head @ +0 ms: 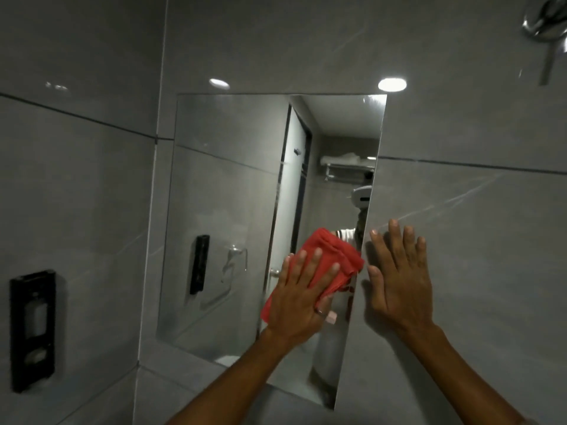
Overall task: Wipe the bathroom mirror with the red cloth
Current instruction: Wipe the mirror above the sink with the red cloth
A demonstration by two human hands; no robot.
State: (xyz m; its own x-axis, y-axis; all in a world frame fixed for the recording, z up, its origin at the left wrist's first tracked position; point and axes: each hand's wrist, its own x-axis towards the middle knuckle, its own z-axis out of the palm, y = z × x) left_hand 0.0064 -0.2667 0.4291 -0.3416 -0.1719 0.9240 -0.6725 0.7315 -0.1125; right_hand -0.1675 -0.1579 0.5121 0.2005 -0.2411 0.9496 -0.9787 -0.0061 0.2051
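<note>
A frameless rectangular mirror (233, 185) hangs on the grey tiled wall, tilted in the head view. My left hand (302, 296) lies flat with spread fingers on a folded red cloth (333, 256), pressing it against the mirror's lower right area. The cloth reaches up to the mirror's right edge. My right hand (399, 274) rests open and flat on the wall tile just right of the mirror's edge, holding nothing. A ring shows on a finger of my left hand.
A black soap dispenser (32, 331) is fixed to the side wall at left. Chrome shower fittings (544, 23) sit in the top right corner. The mirror reflects a door, a towel rack and a person's striped sleeve.
</note>
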